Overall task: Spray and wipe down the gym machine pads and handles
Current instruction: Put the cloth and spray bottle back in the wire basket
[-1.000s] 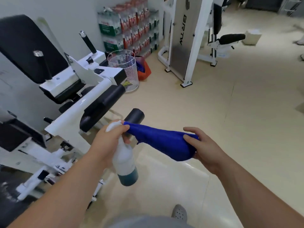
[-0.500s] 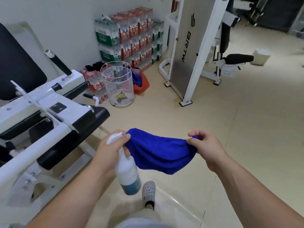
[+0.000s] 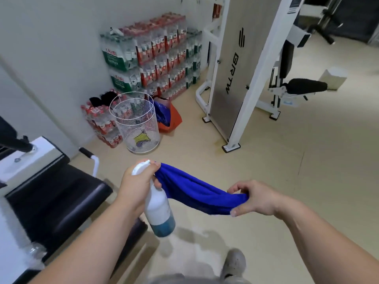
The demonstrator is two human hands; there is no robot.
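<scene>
My left hand (image 3: 137,187) grips a white spray bottle (image 3: 159,210) with blue liquid at its bottom, and its fingers also pinch one end of a blue cloth (image 3: 196,193). My right hand (image 3: 254,198) holds the cloth's other end, so the cloth stretches between both hands above the floor. A black machine pad (image 3: 55,199) lies at the lower left, just left of my left forearm. A short black handle (image 3: 87,153) on a white bar rises behind the pad.
A wire mesh basket (image 3: 136,125) stands on the floor ahead, next to an orange bag (image 3: 174,119). Stacked packs of bottled water (image 3: 151,54) line the wall. A white-framed weight machine (image 3: 235,68) stands to the right, with a black seat (image 3: 306,86) beyond. My shoe (image 3: 233,263) shows below.
The view has swung right and the machine has slid to the lower left. Both hands have kept the cloth and spread it longer between them; the bottle stays in my left hand.
</scene>
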